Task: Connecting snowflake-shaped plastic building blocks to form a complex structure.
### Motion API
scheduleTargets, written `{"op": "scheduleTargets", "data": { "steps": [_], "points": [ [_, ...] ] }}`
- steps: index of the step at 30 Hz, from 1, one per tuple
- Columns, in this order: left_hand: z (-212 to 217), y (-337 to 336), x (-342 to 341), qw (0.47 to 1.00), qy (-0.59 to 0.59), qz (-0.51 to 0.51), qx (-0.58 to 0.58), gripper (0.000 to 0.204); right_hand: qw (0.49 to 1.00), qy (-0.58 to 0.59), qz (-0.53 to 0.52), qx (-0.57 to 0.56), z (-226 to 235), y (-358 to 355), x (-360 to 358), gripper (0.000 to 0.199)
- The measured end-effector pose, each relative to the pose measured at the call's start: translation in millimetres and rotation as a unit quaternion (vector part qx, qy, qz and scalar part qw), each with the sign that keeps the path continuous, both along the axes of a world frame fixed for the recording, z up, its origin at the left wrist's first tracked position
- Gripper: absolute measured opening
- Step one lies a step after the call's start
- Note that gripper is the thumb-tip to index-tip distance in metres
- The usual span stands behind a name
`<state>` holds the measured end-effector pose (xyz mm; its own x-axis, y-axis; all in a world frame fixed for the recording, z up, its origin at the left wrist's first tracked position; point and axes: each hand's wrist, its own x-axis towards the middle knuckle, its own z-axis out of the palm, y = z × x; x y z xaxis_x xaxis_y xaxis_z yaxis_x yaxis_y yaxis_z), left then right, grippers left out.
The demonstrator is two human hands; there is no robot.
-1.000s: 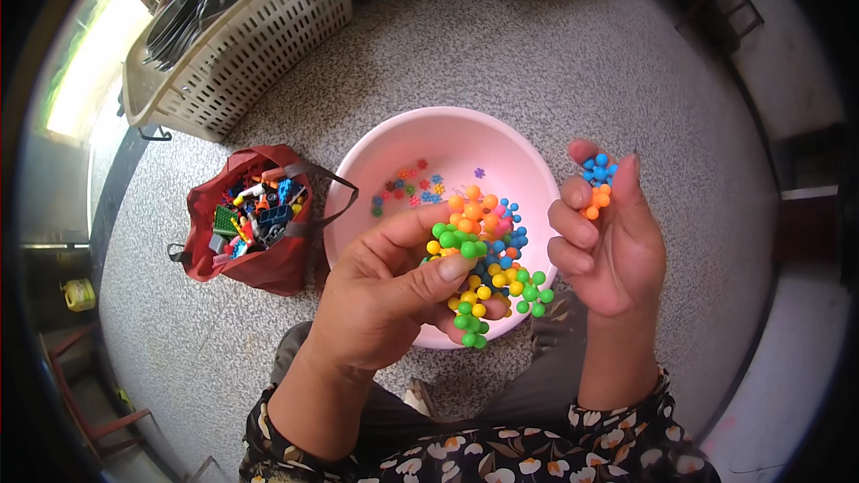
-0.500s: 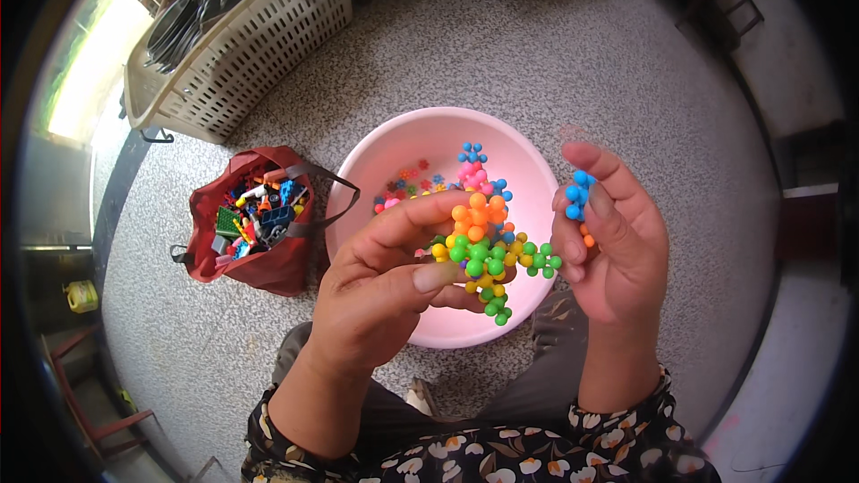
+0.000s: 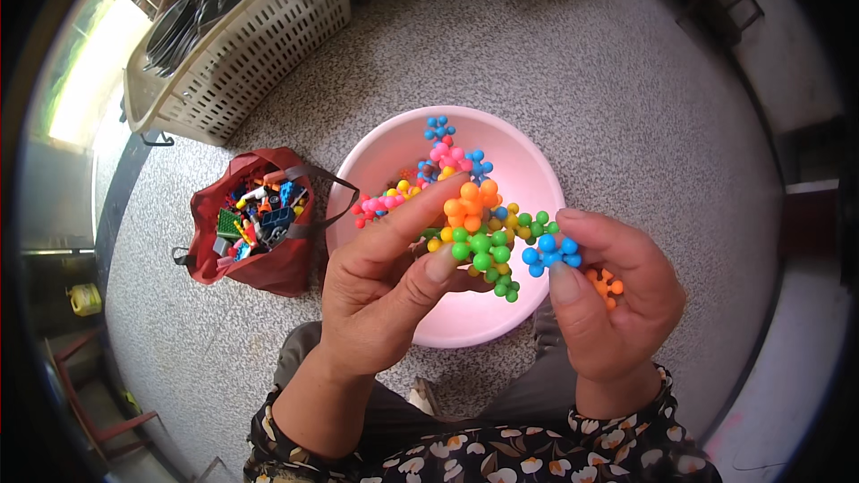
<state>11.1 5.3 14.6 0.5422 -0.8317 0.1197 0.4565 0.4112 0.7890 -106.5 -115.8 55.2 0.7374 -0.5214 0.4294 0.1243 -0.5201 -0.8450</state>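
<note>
My left hand (image 3: 385, 277) is closed on a cluster of joined ball-shaped building pieces (image 3: 480, 249), green and orange in front, with pink, blue and yellow arms reaching out behind. It hangs over the pink basin (image 3: 522, 145). In my right hand (image 3: 617, 304), thumb and forefinger pinch a blue ball-shaped piece (image 3: 550, 254), close to the cluster's green right arm; whether the two touch I cannot tell. An orange piece (image 3: 605, 287) lies against the fingers of the same hand. Part of the cluster is hidden behind my left fingers.
Left of the basin stands a red fabric bag (image 3: 215, 201) full of mixed toy bricks, its dark strap reaching the basin's rim. A cream slatted basket (image 3: 259, 49) with dark wire items is at the far left. My knees flank the basin's near side on the speckled floor (image 3: 644, 116).
My right hand has turned, bringing the blue piece left and down near the cluster and showing more of the orange piece. The cluster has tilted, its pink and blue arms swinging left.
</note>
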Motion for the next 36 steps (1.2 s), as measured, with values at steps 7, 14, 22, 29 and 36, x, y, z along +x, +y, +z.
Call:
{"op": "scheduleTargets", "data": {
  "steps": [7, 14, 22, 29, 36],
  "points": [
    [5, 0, 1, 0.994, 0.093, -0.029, 0.047, 0.051, 0.993, -0.033, -0.038, 0.105, -5, -3, -4, 0.028],
    [11, 2, 0, 0.985, 0.155, -0.047, 0.054, 0.048, 0.977, -0.062, -0.017, 0.203, -6, -4, -1, 0.027],
    [18, 8, -1, 0.989, 0.118, -0.035, 0.085, 0.046, 0.983, -0.063, -0.008, 0.171, -14, -6, -1, 0.026],
    [25, 7, -2, 0.988, 0.084, -0.013, 0.129, 0.044, 0.970, -0.079, 0.000, 0.229, -10, -5, 0, 0.024],
    [26, 6, -2, 0.985, 0.135, -0.016, 0.104, 0.042, 0.971, -0.063, -0.023, 0.229, -14, -8, 2, 0.019]
  ]
}}
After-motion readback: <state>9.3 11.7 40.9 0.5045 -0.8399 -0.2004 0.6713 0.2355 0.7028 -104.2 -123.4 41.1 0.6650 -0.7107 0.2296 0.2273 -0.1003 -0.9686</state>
